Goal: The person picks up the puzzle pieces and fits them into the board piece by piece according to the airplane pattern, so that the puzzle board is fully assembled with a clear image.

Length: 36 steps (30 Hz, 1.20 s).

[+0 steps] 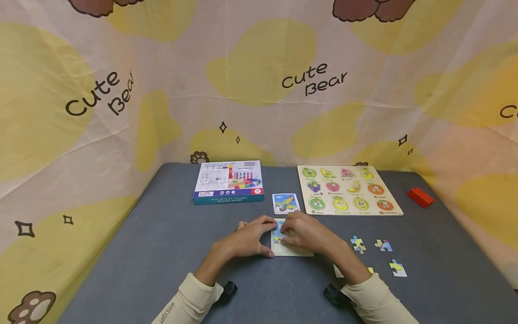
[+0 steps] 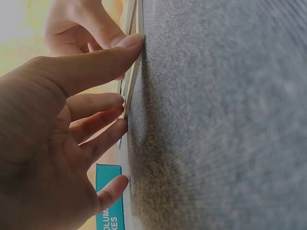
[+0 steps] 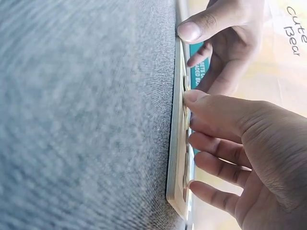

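Passage: grey fabric tabletop (image 1: 154,261), free left of the bare left hand (image 1: 247,238) and in front of the pale wooden tray (image 1: 297,252). Obstructions: bare right hand (image 1: 306,231) over tray; multicoloured jigsaw pieces (image 1: 358,245) rightward; teal-and-white cardboard box (image 1: 228,182) and cream wooden fruit board (image 1: 323,185) behind.

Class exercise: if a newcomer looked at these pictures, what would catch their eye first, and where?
Probably the left hand and right hand, together at a puzzle board near the middle of the grey table. Next, the bright red block at the far right, beside the colourful fruit board. Behind the table, the yellow-patched cloth reads "Cute Bear".
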Available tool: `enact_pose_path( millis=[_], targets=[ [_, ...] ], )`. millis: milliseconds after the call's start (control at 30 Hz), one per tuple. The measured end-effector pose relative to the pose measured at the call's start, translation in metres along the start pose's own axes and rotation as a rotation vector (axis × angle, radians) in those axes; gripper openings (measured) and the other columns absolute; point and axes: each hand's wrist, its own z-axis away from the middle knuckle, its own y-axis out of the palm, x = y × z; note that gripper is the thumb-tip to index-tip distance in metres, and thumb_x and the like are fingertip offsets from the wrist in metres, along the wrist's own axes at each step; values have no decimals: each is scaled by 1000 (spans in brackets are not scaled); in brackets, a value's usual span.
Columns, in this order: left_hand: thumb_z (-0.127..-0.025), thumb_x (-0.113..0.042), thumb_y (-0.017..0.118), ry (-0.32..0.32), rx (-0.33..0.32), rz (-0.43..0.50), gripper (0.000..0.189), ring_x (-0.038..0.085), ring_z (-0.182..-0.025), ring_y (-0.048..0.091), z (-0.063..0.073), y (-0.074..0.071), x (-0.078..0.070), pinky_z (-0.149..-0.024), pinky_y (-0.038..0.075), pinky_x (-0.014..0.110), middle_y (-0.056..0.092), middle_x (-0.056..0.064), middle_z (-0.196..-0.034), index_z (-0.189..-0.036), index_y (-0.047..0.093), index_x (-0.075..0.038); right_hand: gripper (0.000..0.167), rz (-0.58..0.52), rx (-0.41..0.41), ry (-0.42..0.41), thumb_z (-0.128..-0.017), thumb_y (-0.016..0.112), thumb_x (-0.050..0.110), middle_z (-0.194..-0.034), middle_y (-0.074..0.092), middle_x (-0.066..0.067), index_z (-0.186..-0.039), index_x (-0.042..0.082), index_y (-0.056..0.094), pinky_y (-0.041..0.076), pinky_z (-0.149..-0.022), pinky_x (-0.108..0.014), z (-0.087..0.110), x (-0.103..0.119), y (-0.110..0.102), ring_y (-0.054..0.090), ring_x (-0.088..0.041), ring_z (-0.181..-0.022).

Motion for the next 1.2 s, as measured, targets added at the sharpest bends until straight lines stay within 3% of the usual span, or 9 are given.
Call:
enact_pose_path(
  millis=[567, 967, 1200],
  targets=[
    [-91, -36, 85, -29, 1, -11, 77, 23, -145, 46, -2, 1, 0, -98, 31, 49, 48, 3, -159, -157, 53, -12, 19, -31, -24, 10, -92, 84, 22, -103, 71, 1, -107, 10, 83, 54, -92, -42, 3, 0, 2, 63, -20, -104],
    [-91, -35, 85, -25, 5, -11, 76, 24, -145, 46, 0, 1, -2, -98, 31, 49, 48, 5, -159, -156, 53, -11, 18, -27, 0, 57, -91, 85, 17, -99, 69, 0, -106, 9, 85, 54, -85, -37, 2, 4, 1, 61, -16, -95],
    [-90, -37, 86, -26, -5, -21, 77, 23, -144, 47, -2, 4, 1, -96, 31, 47, 49, 2, -158, -156, 54, -12, 14, -29, -56, 64, -88, 87, 18, -94, 70, 3, -101, 12, 86, 55, -83, -38, 2, 6, 3, 63, -16, -94]
  ],
)
